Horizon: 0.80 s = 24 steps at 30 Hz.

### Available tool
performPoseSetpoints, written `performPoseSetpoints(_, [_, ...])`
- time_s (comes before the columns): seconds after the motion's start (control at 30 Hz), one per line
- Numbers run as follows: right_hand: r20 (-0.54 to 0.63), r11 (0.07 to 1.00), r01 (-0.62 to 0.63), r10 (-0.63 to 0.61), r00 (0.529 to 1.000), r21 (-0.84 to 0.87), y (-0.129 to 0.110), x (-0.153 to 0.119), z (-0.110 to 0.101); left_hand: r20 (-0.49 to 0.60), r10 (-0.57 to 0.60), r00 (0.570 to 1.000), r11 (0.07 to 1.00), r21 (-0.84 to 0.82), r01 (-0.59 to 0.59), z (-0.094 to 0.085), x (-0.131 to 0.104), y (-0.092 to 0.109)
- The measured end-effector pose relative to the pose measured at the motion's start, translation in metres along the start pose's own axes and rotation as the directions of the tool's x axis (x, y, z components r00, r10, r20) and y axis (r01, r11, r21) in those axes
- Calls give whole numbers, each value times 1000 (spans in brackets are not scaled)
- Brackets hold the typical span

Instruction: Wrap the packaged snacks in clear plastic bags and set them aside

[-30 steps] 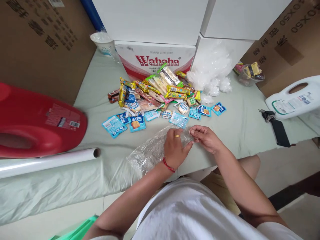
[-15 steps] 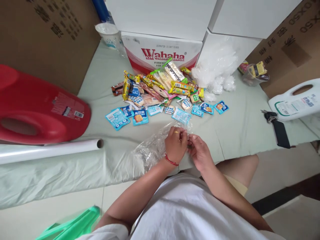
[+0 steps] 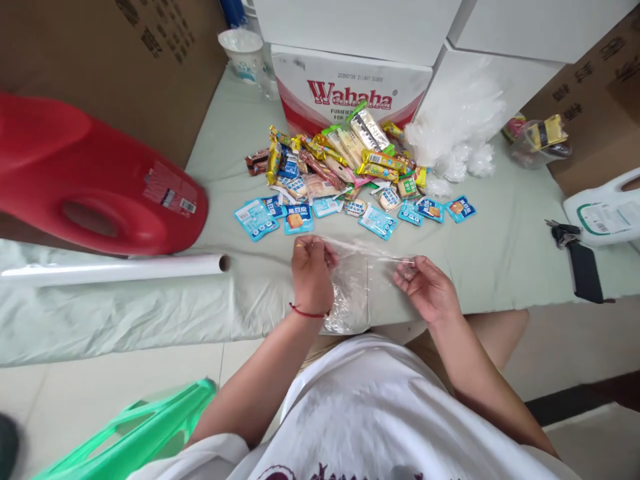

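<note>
A clear plastic bag (image 3: 350,293) hangs stretched between my hands, its top edge pulled into a nearly straight line. My left hand (image 3: 313,273) pinches one end of that edge; a ring and a red cord bracelet show on it. At the other end, my right hand (image 3: 425,287) grips the edge between thumb and fingers. Just beyond the bag lie several blue snack packets (image 3: 379,221), and behind them a heap of wrapped snacks (image 3: 345,150) in yellow, brown and green wrappers.
Behind the heap stands a white and red carton (image 3: 353,83), with crumpled clear bags (image 3: 455,133) to its right. A red jug (image 3: 100,180) and a white roll (image 3: 115,270) lie left. Keys and a black case (image 3: 585,270) lie right, near a white bottle (image 3: 607,213).
My hands have moved apart from close together, drawing the bag's edge out between them. The bag has shifted from left of my hands to between them. The camera view has shifted slightly.
</note>
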State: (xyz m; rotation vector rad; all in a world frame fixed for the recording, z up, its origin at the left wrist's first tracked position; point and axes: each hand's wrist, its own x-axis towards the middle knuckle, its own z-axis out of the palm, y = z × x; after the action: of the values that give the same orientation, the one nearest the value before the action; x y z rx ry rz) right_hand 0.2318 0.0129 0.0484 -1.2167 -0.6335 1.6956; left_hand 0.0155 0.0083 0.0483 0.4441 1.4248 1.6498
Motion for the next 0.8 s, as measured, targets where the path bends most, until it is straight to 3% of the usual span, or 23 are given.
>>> performPoseSetpoints(0.13, [31, 991, -66, 70, 997, -113, -20, -2, -22, 1, 237, 972, 934, 274, -228, -27, 10, 15])
performPoseSetpoints(0.2, [45, 974, -133, 144, 989, -185, -34, 1, -31, 51, 288, 956, 874, 393, -284, -38, 16, 21])
performPoseSetpoints(0.27, [72, 943, -175, 202, 977, -282, -50, 11, -37, 148, 236, 960, 839, 467, -278, -46, 23, 26])
performPoseSetpoints(0.33, [104, 913, -150, 203, 974, -378, -64, 30, -40, 244, 103, 964, 842, 494, -215, -48, 33, 27])
performPoseSetpoints(0.43, [97, 853, -24, 86, 992, -521, -76, 68, -36, 244, -64, 968, 860, 505, -70, -43, 49, 21])
performPoseSetpoints(0.5, [36, 744, 129, -140, 990, -655, -77, 84, -32, 209, -84, 974, 860, 509, -35, -35, 57, 12])
performPoseSetpoints(0.57, [44, 549, 316, -451, 891, -774, -77, 86, -27, 198, -49, 979, 854, 517, -62, -27, 63, 2])
performPoseSetpoints(0.63, [188, 337, 470, -614, 766, -816, -75, 75, -21, 212, -11, 977, 846, 523, -104, -20, 68, -7])
performPoseSetpoints(0.7, [391, 230, 578, -541, 745, -783, -72, 60, -14, 238, 13, 971, 835, 532, -142, -16, 71, -14])
performPoseSetpoints(0.8, [553, 276, 621, -290, 781, -733, -65, 54, 0, 283, 30, 959, 818, 545, -186, -13, 75, -18])
